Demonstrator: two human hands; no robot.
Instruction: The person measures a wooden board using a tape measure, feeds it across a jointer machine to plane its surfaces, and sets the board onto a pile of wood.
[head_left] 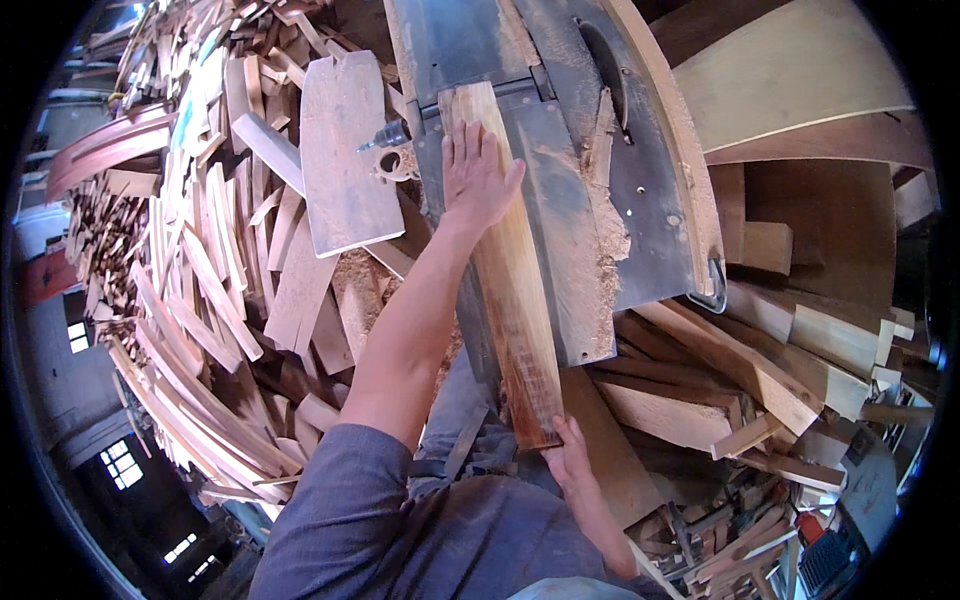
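A long wooden board (520, 290), pale with a darker, rougher near end, lies lengthwise on a grey metal machine table (570, 230). Its far end reaches the dark crosswise gap in the tabletop, while the near end overhangs the table close to my waist. My left hand (475, 175) presses flat on top of the board toward its far end, fingers stretched forward and thumb apart. At the near right corner, my right hand (572, 458) grips the board's end; some of its fingers are hidden beneath.
Shavings and sawdust (608, 230) lie along the table beside a raised wooden edge strip (665, 130). Left of the machine are a dusty flat panel (345, 160), a threaded metal shaft (385, 137) and a large heap of offcuts (215, 260). Thick timbers (720, 350) are stacked at right.
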